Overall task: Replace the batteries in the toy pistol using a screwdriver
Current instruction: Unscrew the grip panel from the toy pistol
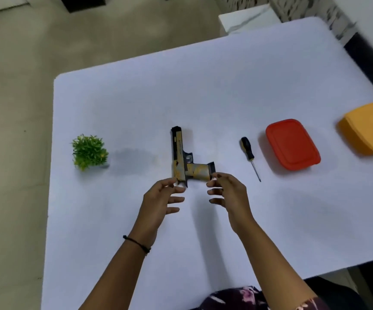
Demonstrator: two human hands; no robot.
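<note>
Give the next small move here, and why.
Probably close both hands on the gold-and-black toy pistol and lift it: the left hand and right hand are open at its near end and grip base, and the black-and-yellow screwdriver lies untouched to its right.

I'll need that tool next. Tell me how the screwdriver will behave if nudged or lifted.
The screwdriver probably rolls if nudged: round handle, lying flat on the smooth table. Likely stiff and light: thin metal shaft, small handle.
</note>
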